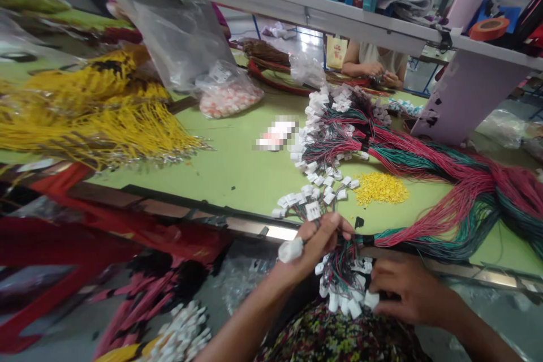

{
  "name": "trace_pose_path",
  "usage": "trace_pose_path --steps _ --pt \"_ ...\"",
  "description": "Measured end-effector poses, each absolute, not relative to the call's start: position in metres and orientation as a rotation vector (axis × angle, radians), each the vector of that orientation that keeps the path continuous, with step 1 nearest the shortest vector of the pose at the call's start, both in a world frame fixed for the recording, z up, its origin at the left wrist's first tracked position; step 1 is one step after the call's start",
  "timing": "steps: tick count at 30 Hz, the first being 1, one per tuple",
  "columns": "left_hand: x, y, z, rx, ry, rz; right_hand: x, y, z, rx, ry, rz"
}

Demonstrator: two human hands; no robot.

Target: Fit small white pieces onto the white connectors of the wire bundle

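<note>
At the table's front edge my left hand point(320, 240) is closed, its thumb and fingers pinching thin wires below a white plug connector point(313, 211). A white lump point(291, 250) shows at the side of this hand; I cannot tell what it is. My right hand point(401, 288) is closed, fingertips at a white connector point(371, 300) of the bunch hanging over the edge. These connectors end a red and green wire bundle point(424, 232), bound with black tape. More white connectors point(292, 201) of the bundle lie on the table beyond my left hand.
Small yellow pieces point(382, 188) are heaped near the wires. More harnesses point(360, 141) lie behind. Yellow wires point(106, 113) cover the left side, beside a bag of orange-white parts point(231, 96). A shelf point(288, 0) spans above. A person point(375, 65) sits opposite.
</note>
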State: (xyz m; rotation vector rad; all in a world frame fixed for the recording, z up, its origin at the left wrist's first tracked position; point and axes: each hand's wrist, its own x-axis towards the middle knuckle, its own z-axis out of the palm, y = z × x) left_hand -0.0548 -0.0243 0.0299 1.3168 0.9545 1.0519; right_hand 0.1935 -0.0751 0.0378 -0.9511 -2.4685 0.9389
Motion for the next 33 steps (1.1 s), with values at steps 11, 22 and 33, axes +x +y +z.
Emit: trace_pose_path --steps 11,22,33 --pt "-0.034 -0.033 0.046 1.938 0.901 0.921 0.14 -0.025 0.07 -0.901 -1.776 1.105" --pt "-0.039 -0.035 0.032 1.046 0.9 1.275 0.144 -0.018 0.066 -0.821 -1.798 0.861" --pt "-0.05 -0.033 0.026 0.724 0.961 1.366 0.16 0.028 0.018 -1.252 -2.186 0.699"
